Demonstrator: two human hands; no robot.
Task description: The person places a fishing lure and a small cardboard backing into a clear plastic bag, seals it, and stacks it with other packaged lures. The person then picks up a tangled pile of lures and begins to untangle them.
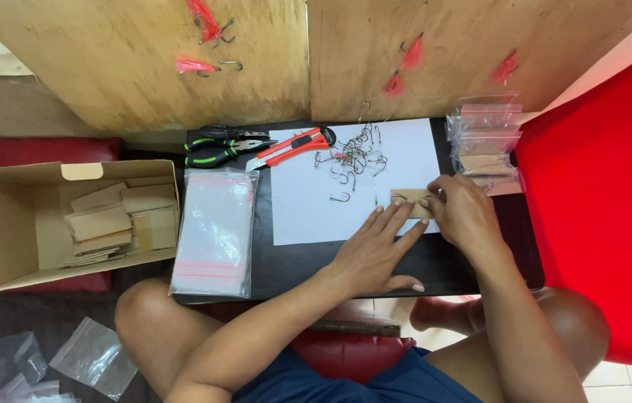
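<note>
My left hand (375, 250) lies flat, fingers spread, on a white paper sheet (308, 201) on a small black table (293, 261), its fingertips pressing a small brown cardboard piece (407, 201). My right hand (463, 213) pinches the right end of that card, with a metal hook at the card's top edge. A heap of loose metal fish hooks (353, 153) lies on the paper above, and a single hook (340, 197) sits apart.
A red utility knife (291, 148) and green-handled pliers (226, 147) lie at the table's back. A stack of clear zip bags (215, 230) is on the left, filled bags (486, 138) on the right. An open carton of cardboard pieces (70, 220) stands far left. Plywood boards (144, 60) hold red lures.
</note>
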